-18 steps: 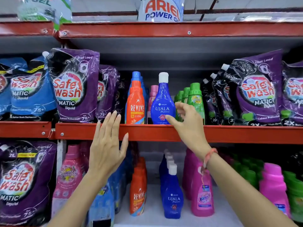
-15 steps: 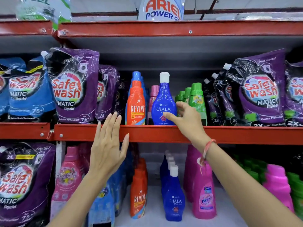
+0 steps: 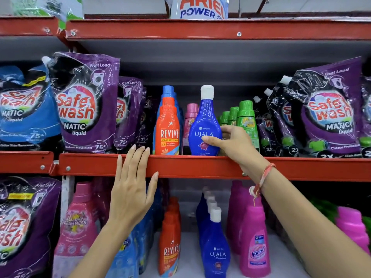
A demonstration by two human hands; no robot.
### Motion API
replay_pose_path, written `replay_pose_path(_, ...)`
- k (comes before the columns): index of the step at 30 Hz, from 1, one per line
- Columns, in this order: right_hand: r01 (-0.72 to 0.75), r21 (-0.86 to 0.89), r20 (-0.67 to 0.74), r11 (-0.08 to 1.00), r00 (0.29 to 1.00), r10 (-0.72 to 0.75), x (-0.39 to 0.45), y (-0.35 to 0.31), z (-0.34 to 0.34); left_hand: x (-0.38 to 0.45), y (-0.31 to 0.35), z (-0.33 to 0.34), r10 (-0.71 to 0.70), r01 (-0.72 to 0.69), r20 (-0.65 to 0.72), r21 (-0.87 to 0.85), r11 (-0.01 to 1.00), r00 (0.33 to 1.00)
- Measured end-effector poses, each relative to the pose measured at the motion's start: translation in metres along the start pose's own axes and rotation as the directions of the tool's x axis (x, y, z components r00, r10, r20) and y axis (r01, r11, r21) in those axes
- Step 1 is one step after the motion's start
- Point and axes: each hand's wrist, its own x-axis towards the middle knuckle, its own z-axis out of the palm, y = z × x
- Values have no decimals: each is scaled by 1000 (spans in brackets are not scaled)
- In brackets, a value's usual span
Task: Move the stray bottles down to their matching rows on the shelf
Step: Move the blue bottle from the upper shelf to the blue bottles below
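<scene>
A blue Ujala bottle [image 3: 204, 117] with a white cap stands upright on the middle shelf, beside an orange Revive bottle [image 3: 167, 125]. My right hand [image 3: 234, 145] wraps the Ujala bottle's lower right side, thumb across the label and fingers behind it. My left hand [image 3: 132, 187] is flat and open, its fingertips against the red shelf edge [image 3: 200, 166] just left of the Revive bottle. On the shelf below stand a row of blue Ujala bottles [image 3: 215, 247] and a row of orange Revive bottles [image 3: 170, 243].
Green bottles [image 3: 245, 117] and a pink bottle [image 3: 191, 115] crowd the Ujala bottle. Purple Safewash pouches [image 3: 86, 105] flank the bottles on both sides. Below, pink Vanish bottles [image 3: 255, 247] stand right of the Ujala row, and a pink bottle [image 3: 78, 221] stands at the left.
My right hand has closed around the Ujala bottle, the thumb sliding across its front. My left hand has risen slightly onto the shelf edge.
</scene>
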Motion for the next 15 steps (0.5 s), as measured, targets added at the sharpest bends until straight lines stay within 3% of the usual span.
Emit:
replay_pose_path(9, 67, 358, -115, 931, 993, -27, -15, -3, -8, -1, 10, -8, -27, 28, 24, -26, 999, 999)
replay_pose_path(15, 206, 316, -233, 926, 963, -135, -42, -5, -15, -25, 27, -22, -10, 11, 20, -78, 997, 1000)
